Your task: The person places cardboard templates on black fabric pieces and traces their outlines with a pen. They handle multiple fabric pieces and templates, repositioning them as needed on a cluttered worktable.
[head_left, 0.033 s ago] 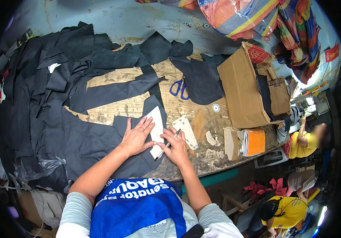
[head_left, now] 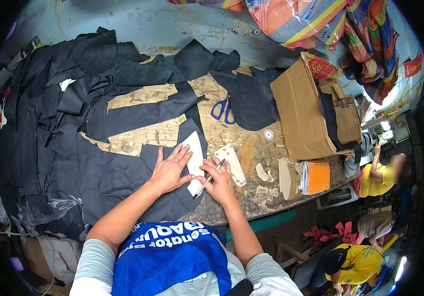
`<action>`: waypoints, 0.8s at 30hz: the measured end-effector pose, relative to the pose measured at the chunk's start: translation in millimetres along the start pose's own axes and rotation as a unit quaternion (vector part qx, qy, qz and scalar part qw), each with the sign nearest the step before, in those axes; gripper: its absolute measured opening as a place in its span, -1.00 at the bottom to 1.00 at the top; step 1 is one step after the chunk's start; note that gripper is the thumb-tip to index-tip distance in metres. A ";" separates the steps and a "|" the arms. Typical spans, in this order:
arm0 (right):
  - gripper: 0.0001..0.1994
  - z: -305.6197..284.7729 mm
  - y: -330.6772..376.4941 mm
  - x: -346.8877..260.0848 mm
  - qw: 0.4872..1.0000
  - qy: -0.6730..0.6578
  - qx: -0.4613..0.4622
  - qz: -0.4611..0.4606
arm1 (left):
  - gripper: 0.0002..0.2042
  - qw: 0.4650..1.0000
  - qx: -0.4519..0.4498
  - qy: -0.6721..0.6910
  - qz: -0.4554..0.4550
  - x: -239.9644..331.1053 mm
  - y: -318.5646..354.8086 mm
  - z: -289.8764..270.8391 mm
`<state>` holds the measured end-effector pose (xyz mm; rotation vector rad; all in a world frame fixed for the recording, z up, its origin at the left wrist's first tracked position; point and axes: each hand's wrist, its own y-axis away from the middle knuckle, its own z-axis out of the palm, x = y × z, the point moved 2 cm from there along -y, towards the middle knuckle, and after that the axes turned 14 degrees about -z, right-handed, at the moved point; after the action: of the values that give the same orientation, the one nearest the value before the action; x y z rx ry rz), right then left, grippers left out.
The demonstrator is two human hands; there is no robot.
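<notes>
A white curved pattern piece lies on black leather-like material on the worktable. My left hand rests with fingers spread, pressing on the pattern's left side and the black sheet beside it. In my right hand is a pen, pinched between the fingers, its tip low by the pattern's bottom end and the black material. Close to the right fingers lies another white pattern piece with small dark marks. Scissors with blue handles lie farther away, partly against cut black pieces.
Black material is heaped at the left. An open cardboard box stands at the right, near an orange-and-white bundle and a roll of tape. Beyond the table's right edge, people in yellow shirts are at work.
The pen in my right hand has shifted very slightly, its tip a little up and to the right. My left hand holds its place.
</notes>
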<state>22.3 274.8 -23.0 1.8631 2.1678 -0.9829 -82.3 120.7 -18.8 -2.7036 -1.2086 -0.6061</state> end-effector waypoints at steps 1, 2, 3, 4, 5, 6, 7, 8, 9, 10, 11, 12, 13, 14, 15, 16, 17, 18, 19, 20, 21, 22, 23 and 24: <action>-0.69 -1.8 -2.5 3.7 1.000 -0.007 0.001 0.001 | -0.27 1.000 -0.001 0.010 -0.007 0.5 -2.4 1.1; -0.69 -3.6 -5.5 6.8 1.000 -0.008 0.009 -0.007 | -0.27 1.000 -0.009 0.010 -0.014 0.4 -4.9 1.8; -0.70 -5.0 -7.0 8.7 1.000 -0.007 -0.003 -0.007 | -0.26 1.000 -0.008 0.013 -0.018 0.7 -5.8 2.2; -0.70 -6.6 -7.6 10.3 1.000 -0.025 0.001 0.006 | -0.26 1.000 -0.010 0.011 -0.021 1.2 -5.6 2.9; -0.71 -8.6 -7.4 10.9 0.999 -0.035 0.013 0.008 | -0.27 0.999 -0.004 0.022 -0.025 1.8 -5.1 3.3; -0.71 -10.4 -6.3 10.6 0.999 -0.035 0.025 0.003 | -0.27 0.999 0.002 0.028 -0.028 2.3 -4.2 4.0; -0.71 -12.3 -3.7 9.9 0.999 -0.043 0.026 0.007 | -0.28 0.999 0.019 0.027 -0.029 2.7 -3.7 4.2; -0.71 -14.7 0.6 8.0 0.999 -0.042 0.028 0.004 | -0.29 0.999 0.016 0.037 -0.033 2.9 -3.3 5.2; -0.71 -16.2 5.1 5.5 0.999 -0.040 0.032 0.002 | -0.30 0.998 0.025 0.041 -0.034 3.6 -2.7 6.3; -0.71 -16.5 9.2 3.1 0.999 -0.040 0.031 0.004 | -0.31 0.998 0.038 0.043 -0.034 4.1 -2.4 7.1; -0.71 -16.8 14.5 0.2 0.999 -0.039 0.031 0.007 | -0.32 0.998 0.032 0.042 -0.027 5.0 -1.3 8.8; -0.71 -16.7 19.4 -2.6 0.999 -0.034 0.032 0.006 | -0.32 0.999 0.032 0.040 -0.018 5.8 -0.1 10.0; -0.70 -15.9 23.4 -4.7 0.998 -0.043 0.052 0.017 | -0.32 0.999 0.005 0.042 -0.021 5.5 0.6 11.5; -0.71 -15.3 27.3 -6.6 0.997 -0.046 0.064 0.021 | -0.31 0.999 0.028 0.044 -0.006 5.6 1.8 10.6; -0.71 -14.5 30.8 -8.3 0.996 -0.049 0.075 0.023 | -0.30 0.998 0.024 0.052 -0.003 4.7 2.9 10.2; -0.72 -13.5 33.2 -9.2 0.995 -0.052 0.085 0.026 | -0.29 0.998 0.028 0.059 0.000 3.7 3.8 9.1; -0.72 -12.3 34.5 -9.6 0.995 -0.048 0.086 0.024 | -0.28 0.998 0.020 0.057 0.003 3.6 4.3 8.6; -0.73 -11.4 35.8 -10.1 0.995 -0.044 0.087 0.023 | -0.27 0.998 0.020 0.056 0.007 3.3 4.9 7.8; -0.73 -10.9 36.1 -10.2 0.995 -0.037 0.090 0.014 | -0.26 0.998 0.028 0.055 0.012 3.5 5.0 6.8; -0.74 -10.2 36.2 -9.7 0.996 -0.039 0.084 0.018 | -0.26 0.998 0.021 0.054 0.010 3.8 5.1 6.7; -0.75 -9.7 35.8 -9.5 0.996 -0.038 0.080 0.014 | -0.26 0.998 0.020 0.054 0.009 4.0 4.9 6.4; -0.76 -9.5 35.3 -9.3 0.997 -0.034 0.075 0.011 | -0.26 0.998 0.017 0.056 0.009 4.5 4.9 6.6; -0.77 -9.5 35.1 -9.6 0.997 -0.029 0.073 0.005 | -0.27 0.998 0.018 0.051 0.012 4.7 4.8 6.6; -0.77 -9.6 34.8 -10.1 0.997 -0.022 0.069 -0.001 | -0.27 0.999 0.017 0.048 0.016 5.0 4.7 6.8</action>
<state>59.7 272.6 -24.3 1.8787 2.1261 -1.1904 -73.7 122.7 -22.7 -2.6282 -1.1383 -0.6971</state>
